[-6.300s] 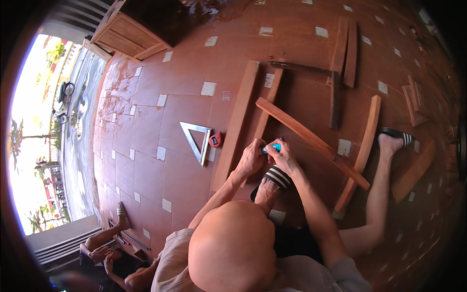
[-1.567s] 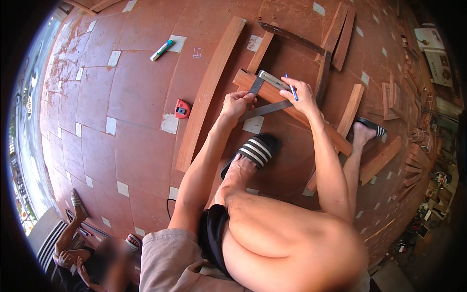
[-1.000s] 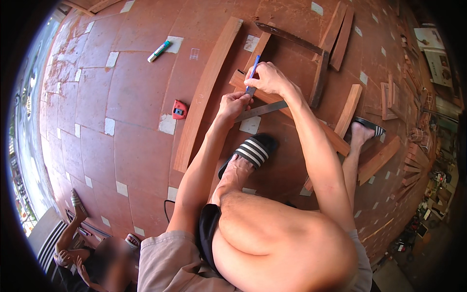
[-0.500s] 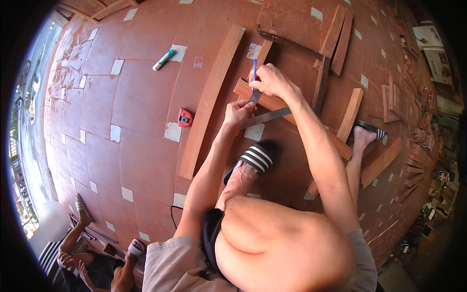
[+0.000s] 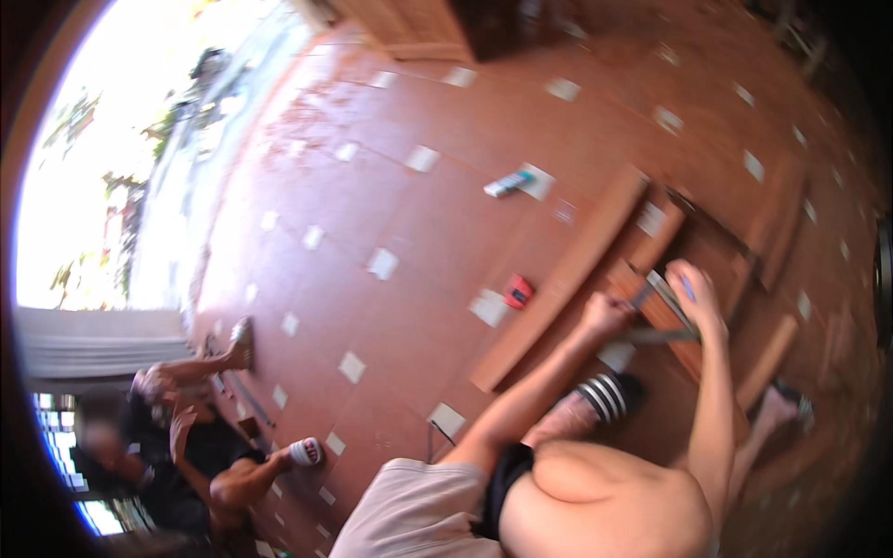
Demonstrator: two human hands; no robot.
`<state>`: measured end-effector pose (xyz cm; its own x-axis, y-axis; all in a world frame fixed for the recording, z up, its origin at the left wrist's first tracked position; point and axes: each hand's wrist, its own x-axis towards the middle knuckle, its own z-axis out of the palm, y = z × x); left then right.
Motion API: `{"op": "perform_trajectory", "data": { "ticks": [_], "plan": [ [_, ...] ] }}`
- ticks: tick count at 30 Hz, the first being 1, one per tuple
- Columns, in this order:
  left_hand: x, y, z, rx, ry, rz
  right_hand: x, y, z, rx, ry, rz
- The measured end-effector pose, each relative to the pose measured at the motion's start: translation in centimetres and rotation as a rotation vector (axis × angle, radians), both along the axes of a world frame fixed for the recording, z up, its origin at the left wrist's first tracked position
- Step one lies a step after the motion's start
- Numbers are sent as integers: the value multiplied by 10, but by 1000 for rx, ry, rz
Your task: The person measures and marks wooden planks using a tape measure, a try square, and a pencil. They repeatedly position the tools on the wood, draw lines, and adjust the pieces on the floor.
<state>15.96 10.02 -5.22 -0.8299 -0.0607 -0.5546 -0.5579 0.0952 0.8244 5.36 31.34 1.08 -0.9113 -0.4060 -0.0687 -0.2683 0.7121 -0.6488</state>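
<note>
Gripped in my left hand [image 5: 606, 314] is a flat metal carpenter's square [image 5: 659, 336], with grey strips reaching out over a reddish wooden piece [image 5: 686, 357]. My fingers are closed at the end of it. My right hand [image 5: 696, 290] is just to the right, closed around a blue pen [image 5: 687, 286], apart from my left hand. Motion blurs both hands, and I cannot tell whether the pen touches the wood. A long wooden plank [image 5: 563, 284] lies on the floor left of my left hand.
A red tape measure [image 5: 518, 291] and a white-and-green marker [image 5: 509, 183] lie left of the plank. A dark frame [image 5: 739, 288] and more boards [image 5: 779, 219] are on the right. Another person [image 5: 181, 432] sits at lower left. A wooden cabinet-like piece [image 5: 405, 28] stands at the top.
My view has swung left, so everything sits farther right and the other person shows more. My right hand has moved away from my left hand, pen still in it; my left keeps the square.
</note>
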Motion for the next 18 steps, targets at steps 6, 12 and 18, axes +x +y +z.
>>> {"op": "perform_trajectory", "data": {
  "ticks": [6,12,18],
  "plan": [
    [-31,-25,8,-617,332,83,40,40,-16,58,-185,-42],
    [-84,-52,-16,-318,215,-430,46,50,-20,-157,-101,-82],
    [-92,-64,-34,-156,301,-479,62,88,7,-351,-226,-236]
  ]
}}
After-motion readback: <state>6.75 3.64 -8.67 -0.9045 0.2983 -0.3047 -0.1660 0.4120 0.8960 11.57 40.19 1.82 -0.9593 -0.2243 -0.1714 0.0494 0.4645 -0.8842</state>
